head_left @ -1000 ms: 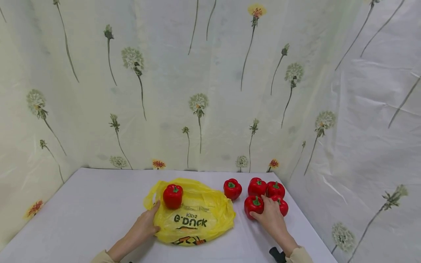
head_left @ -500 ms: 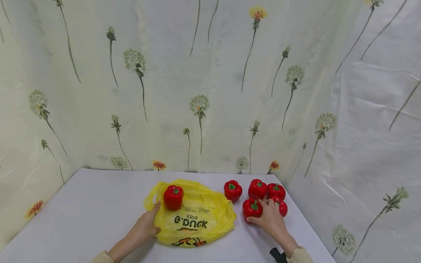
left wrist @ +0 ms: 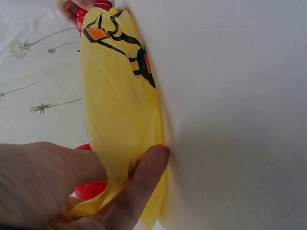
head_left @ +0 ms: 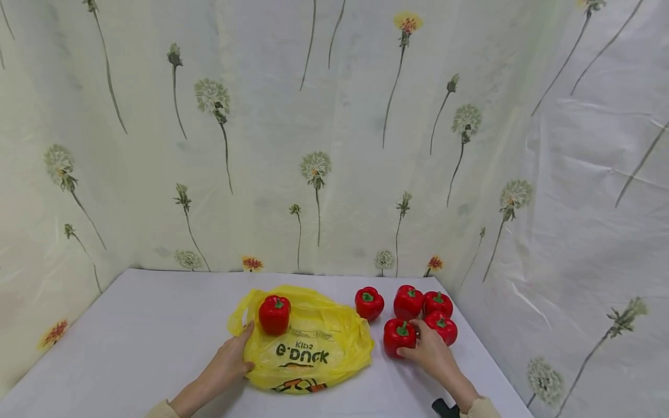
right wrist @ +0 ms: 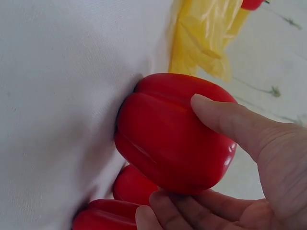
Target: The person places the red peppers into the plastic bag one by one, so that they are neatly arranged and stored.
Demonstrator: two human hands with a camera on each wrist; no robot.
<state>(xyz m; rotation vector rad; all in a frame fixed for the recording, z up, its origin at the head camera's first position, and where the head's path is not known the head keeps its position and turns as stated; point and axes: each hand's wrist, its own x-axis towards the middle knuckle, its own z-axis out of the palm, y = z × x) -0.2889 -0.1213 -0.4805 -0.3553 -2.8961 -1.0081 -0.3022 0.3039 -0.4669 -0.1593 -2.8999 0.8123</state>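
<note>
My right hand [head_left: 432, 349] grips a red bell pepper [head_left: 399, 338] with a green stem. In the right wrist view the thumb lies across one side of this bell pepper [right wrist: 172, 136], and the fingers are at its opposite side. My left hand [head_left: 228, 358] holds the left edge of a yellow plastic bag [head_left: 340, 342] lying on the table. In the left wrist view the bag's edge [left wrist: 120, 120] passes between thumb and fingers. Another red pepper [head_left: 274, 315] stands at the left part of the bag, near the left fingertips.
One red pepper [head_left: 369, 303] stands just beyond the bag's right side. Behind and right of the gripped one are more peppers [head_left: 409, 302], close together. The white table [head_left: 172, 325] ends at a flowered curtain [head_left: 261, 174] behind and on both sides.
My right hand has closed round the near pepper and drawn it slightly left and toward me, away from the neighbouring peppers. The left hand and the bag look unchanged.
</note>
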